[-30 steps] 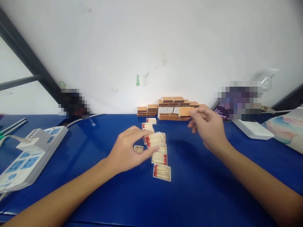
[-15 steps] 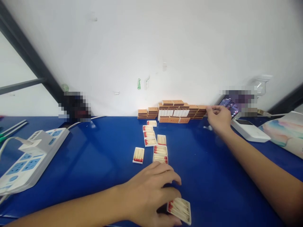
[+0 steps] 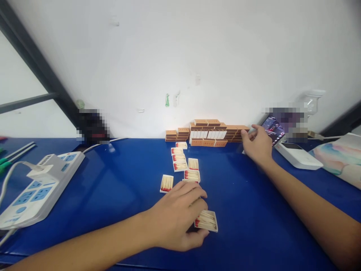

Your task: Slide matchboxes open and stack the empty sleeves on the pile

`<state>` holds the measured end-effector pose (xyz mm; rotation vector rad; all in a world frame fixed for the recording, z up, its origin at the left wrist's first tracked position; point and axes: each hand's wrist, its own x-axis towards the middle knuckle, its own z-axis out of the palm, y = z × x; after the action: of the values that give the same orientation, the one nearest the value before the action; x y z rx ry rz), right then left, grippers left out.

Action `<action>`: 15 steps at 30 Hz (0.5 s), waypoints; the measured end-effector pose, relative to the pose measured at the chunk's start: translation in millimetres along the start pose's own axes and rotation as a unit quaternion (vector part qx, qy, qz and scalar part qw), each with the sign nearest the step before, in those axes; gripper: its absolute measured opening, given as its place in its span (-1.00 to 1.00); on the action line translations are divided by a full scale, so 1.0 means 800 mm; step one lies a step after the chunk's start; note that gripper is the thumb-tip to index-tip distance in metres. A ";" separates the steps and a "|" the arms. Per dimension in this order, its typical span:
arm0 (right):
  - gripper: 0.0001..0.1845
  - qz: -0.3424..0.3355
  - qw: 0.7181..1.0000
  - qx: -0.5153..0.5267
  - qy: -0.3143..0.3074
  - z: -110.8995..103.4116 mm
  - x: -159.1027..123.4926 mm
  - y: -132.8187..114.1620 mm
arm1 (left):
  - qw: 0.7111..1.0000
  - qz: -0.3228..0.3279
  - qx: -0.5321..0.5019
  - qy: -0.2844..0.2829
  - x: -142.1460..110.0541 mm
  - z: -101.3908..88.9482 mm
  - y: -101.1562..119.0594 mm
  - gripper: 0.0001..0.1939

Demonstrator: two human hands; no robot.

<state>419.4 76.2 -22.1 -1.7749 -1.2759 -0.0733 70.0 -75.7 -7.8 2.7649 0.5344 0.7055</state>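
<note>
Matchstick tray (image 3: pixel 208 221), filled, on or just above blue tabletop (image 3: pixel 262 218): shifted closer to tray column (image 3: pixel 192 175), pinched between thumb and fingers of left hand (image 3: pixel 179 214). Right hand (image 3: pixel 258 146): thumb and fingers now parted beside right end of matchbox stack (image 3: pixel 234 131), suggesting a box just placed.

This looks like a personal desk corner indoors, though whether in a home, a dormitory or an office cannot be told; a blue tabletop (image 3: pixel 262 203) runs up to a scuffed white wall (image 3: pixel 239 67); a power strip (image 3: pixel 52 195) with a charger (image 3: pixel 47 169) plugged in lies at the left; a lit phone (image 3: pixel 273 130) leans at the right, near a pastel-patterned item (image 3: pixel 340 158).
</note>
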 end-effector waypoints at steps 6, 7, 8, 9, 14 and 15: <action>-0.61 -0.019 0.999 -0.018 0.027 -0.019 -0.009 -0.010 | 0.998 -0.050 0.029 0.037 0.020 -0.047 -0.042 -0.41; -0.64 -0.027 0.999 -0.018 0.030 -0.022 -0.010 -0.013 | 0.993 -0.072 0.054 0.072 0.026 -0.059 -0.061 -0.50; -0.68 -0.037 0.999 -0.017 0.031 -0.025 -0.012 -0.015 | 0.986 -0.105 0.083 0.098 0.033 -0.070 -0.082 -0.58; -0.71 -0.048 0.998 -0.015 0.032 -0.026 -0.013 -0.018 | 0.977 -0.142 0.109 0.115 0.039 -0.079 -0.105 -0.62; -0.80 -0.100 0.995 -0.009 0.029 -0.023 -0.020 -0.026 | 0.948 -0.256 0.162 0.101 0.063 -0.092 -0.200 -0.58; -0.82 -0.108 0.994 -0.011 0.027 -0.021 -0.022 -0.026 | 0.948 -0.259 0.163 0.093 0.066 -0.088 -0.211 -0.57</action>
<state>402.2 53.2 -8.2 -1.6351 -1.4290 -0.2567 29.4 107.8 21.8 2.6494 1.4676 0.8019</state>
